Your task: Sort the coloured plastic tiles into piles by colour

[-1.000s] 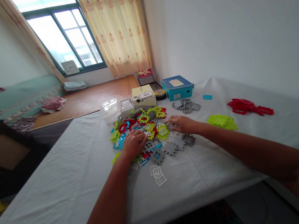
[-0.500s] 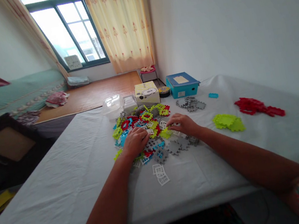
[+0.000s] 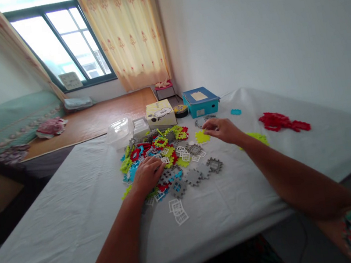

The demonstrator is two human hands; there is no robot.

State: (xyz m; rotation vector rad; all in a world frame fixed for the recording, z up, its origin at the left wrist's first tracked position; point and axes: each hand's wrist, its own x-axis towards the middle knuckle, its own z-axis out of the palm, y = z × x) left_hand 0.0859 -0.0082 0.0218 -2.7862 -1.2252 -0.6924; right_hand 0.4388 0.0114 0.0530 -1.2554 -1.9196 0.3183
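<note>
Could drop lime toothed tile (image 3: pixel 201 137) from right hand (image 3: pixel 224 130), pinching just its edge. Can't tell hold in half-curled left hand (image 3: pixel 148 174).

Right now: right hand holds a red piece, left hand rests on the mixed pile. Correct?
Wrong colour: the right hand holds a yellow-green piece, as the head view shows. The left hand does rest on the mixed pile.

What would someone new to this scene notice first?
Probably the multicoloured heap of plastic pieces on the white-covered table, with the left hand on its left part. Next, the right hand, holding a lime-green piece right of the heap. Red pieces also stand out, farther right.
</note>
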